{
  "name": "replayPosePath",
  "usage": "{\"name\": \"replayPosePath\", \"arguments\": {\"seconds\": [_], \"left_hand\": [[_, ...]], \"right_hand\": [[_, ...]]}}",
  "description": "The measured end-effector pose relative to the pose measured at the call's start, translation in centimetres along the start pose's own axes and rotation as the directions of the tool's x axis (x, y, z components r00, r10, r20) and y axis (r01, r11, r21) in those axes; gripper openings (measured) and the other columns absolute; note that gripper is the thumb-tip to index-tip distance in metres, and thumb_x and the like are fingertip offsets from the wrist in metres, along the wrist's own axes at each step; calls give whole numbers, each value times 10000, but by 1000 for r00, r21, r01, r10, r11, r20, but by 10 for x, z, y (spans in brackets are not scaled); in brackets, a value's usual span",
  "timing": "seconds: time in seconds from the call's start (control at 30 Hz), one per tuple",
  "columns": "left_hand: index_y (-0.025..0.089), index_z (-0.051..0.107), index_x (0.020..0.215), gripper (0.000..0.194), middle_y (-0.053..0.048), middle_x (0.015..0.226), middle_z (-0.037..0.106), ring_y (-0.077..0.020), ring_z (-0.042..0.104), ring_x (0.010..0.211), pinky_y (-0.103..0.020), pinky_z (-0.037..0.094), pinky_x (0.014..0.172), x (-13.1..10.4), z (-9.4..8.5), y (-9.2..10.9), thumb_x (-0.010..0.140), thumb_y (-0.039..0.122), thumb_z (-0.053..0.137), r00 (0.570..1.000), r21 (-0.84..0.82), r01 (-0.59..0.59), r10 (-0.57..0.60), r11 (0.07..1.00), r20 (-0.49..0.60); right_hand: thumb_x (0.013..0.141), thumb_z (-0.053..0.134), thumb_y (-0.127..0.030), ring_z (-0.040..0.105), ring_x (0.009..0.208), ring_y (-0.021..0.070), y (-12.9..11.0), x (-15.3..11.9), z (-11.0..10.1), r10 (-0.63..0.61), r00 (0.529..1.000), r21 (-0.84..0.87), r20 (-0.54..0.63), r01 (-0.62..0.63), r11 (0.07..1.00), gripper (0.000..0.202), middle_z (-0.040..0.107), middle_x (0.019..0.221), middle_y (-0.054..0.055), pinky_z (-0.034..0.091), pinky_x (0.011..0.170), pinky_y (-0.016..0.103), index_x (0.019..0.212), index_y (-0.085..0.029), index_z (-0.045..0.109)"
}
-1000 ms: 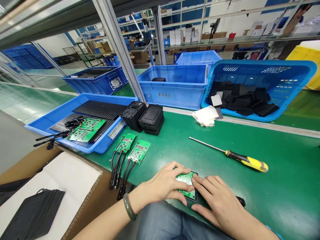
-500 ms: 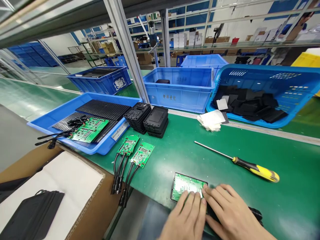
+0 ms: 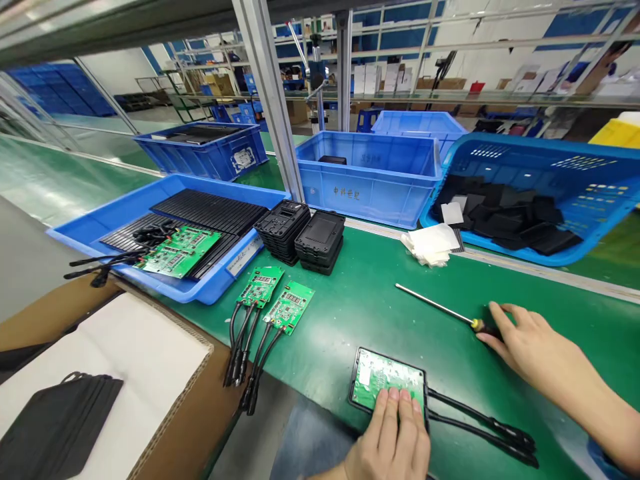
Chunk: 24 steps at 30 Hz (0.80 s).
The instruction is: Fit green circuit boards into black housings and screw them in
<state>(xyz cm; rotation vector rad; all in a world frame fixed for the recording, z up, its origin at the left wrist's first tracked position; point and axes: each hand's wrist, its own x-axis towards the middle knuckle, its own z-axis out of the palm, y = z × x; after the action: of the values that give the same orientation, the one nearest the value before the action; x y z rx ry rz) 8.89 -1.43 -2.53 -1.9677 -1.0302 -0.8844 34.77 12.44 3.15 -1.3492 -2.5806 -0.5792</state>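
Left hand (image 3: 395, 433) — on circuit board (image 3: 385, 377) | right hand (image 3: 530, 340) — at screwdriver (image 3: 440, 308)

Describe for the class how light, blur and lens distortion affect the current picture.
Head view: white glare speckles the circuit board under the left hand; a pale sheen lies on the green bench; the overhead shelf looks smeared at upper left; the metal upright leans, probably from camera tilt and wide-angle stretch; the distant shelving looks softer than the nearby boards.
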Motion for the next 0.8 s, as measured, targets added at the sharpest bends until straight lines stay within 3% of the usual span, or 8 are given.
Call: {"name": "replayPosePath", "arguments": {"seconds": [0.07, 0.13, 0.27, 0.37, 0.47, 0.57, 0.7, 0.8], "left_hand": [[120, 765, 890, 224, -46, 855, 788, -208, 743, 812, -373, 533, 967, 0, -1, 3, 859, 109, 544, 998, -21, 60, -60, 998, -6], [128, 766, 925, 278, -47, 856, 790, -205, 747, 810, -387, 497, 1018, 1, -2, 5, 885, 100, 493, 994, -27, 105, -105, 994, -16], [115, 758, 969, 326, -66, 895, 789, -221, 750, 837, -402, 460, 1051, 4, -5, 7, 913, 92, 438, 990, -34, 141, -141, 989, 27], [105, 747, 972, 288, -81, 920, 786, -235, 747, 870, -388, 484, 1015, 4, -8, 9, 910, 95, 465, 987, -42, 149, -146, 988, 62], [102, 736, 965, 268, -89, 922, 781, -232, 746, 881, -374, 498, 990, 4, -8, 11, 917, 97, 472, 984, -43, 169, -166, 985, 62], [105, 730, 939, 229, -87, 903, 779, -223, 747, 872, -361, 511, 973, 6, -7, 12, 909, 91, 503, 982, -33, 187, -185, 982, 41], [112, 731, 905, 217, -82, 877, 782, -219, 749, 849, -341, 548, 910, 7, -6, 13, 899, 85, 516, 978, -32, 210, -210, 977, 3], [115, 730, 886, 277, -87, 863, 781, -225, 752, 836, -343, 559, 886, 7, -4, 14, 902, 65, 458, 972, -53, 231, -232, 972, -20]], "right_hand": [[985, 199, -590, 631, 630, 304, 15, -3, 9, 24, 997, 6, 67, -24, 1000, 684, 625, 700, 149, 496, 535, 420, 776, -145, 673], [965, 202, -650, 613, 570, 261, 11, -2, 2, 82, 993, 179, 84, -96, 979, 662, 595, 646, 89, 471, 493, 378, 720, -193, 614], [902, 468, -652, 552, 435, 155, -38, 13, -48, 358, 933, 595, 33, -306, 743, 442, 645, 622, 5, 433, 414, 283, 798, -234, 566], [895, 596, -488, 598, 472, 133, -83, 24, -76, 458, 888, 788, -36, -256, 560, 251, 715, 746, 3, 483, 458, 254, 865, -248, 529], [931, 573, -339, 670, 615, 137, -115, 33, -73, 324, 930, 796, -174, -61, 603, 116, 716, 784, 9, 524, 557, 229, 867, -245, 551], [931, 567, -308, 638, 585, 129, -127, 43, -58, 166, 958, 745, -234, 67, 664, 133, 670, 714, -3, 498, 532, 219, 822, -233, 588], [934, 567, -250, 630, 622, 132, -129, 54, -62, 237, 941, 745, -242, 24, 667, 85, 664, 753, 8, 499, 571, 231, 855, -223, 587], [941, 552, -245, 658, 691, 144, -139, 58, -70, 265, 926, 797, -269, 59, 601, 46, 682, 817, 24, 524, 616, 240, 905, -225, 575]]}}
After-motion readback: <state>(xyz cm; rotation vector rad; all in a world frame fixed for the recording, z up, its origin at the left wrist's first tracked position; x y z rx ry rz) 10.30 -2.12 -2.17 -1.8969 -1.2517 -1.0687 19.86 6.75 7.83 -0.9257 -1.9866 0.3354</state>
